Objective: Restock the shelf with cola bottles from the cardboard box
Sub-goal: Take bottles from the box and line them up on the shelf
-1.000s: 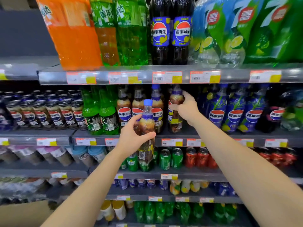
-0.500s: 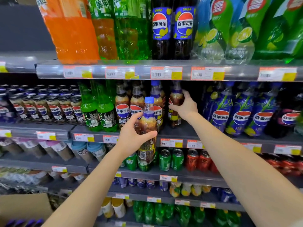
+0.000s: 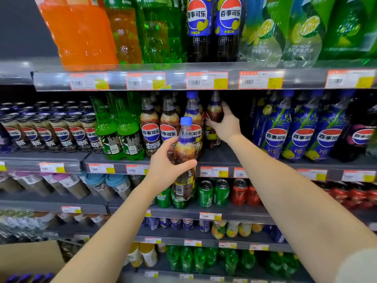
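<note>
- Left hand fingers wrapped around an upright cola bottle, near the shelf edge.
- Right hand fingers closed on a shelved bottle, farther in.

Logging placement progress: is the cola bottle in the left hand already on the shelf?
Not yet. The left hand holds the cola bottle upright in front of the shelf edge, its base hanging below it.

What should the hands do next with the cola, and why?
Probably let the right hand release the bottle on the shelf and pull back. That bottle already seems to stand on the shelf board, and the left hand holds another cola bottle in front, waiting for the dark gap beside it.
</note>
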{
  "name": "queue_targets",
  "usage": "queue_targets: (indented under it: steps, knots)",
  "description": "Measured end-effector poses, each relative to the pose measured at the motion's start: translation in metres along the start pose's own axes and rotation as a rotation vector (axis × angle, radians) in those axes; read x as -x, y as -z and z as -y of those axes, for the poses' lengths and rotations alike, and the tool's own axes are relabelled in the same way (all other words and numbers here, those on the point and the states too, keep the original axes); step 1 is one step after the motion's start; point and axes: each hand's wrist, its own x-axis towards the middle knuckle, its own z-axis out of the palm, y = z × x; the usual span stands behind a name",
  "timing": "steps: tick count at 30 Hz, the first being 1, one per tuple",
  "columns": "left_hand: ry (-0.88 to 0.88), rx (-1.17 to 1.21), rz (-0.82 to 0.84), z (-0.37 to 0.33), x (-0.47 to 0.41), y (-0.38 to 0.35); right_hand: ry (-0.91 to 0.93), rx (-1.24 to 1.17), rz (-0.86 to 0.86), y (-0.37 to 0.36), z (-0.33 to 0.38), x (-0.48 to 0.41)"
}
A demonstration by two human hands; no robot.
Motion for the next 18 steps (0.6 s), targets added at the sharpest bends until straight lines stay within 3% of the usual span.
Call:
queue_targets:
  steps: [9,14,16,18]
  knots:
    - [-0.024,0.052,0.060,-0.003,-0.006,-0.008,-0.088,0.040,0.104,0.014,0.008,0.008]
    - [-0.007,0.083,0.097,-0.011,-0.013,-0.009,-0.084,0.208,0.124,0.034,0.020,0.035]
    - [-0.019,0.089,0.112,-0.017,-0.017,-0.012,-0.023,0.182,0.222,0.044,0.022,0.054]
    - [-0.029,0.092,0.116,-0.025,-0.021,-0.015,-0.014,0.088,0.479,0.052,0.025,0.071]
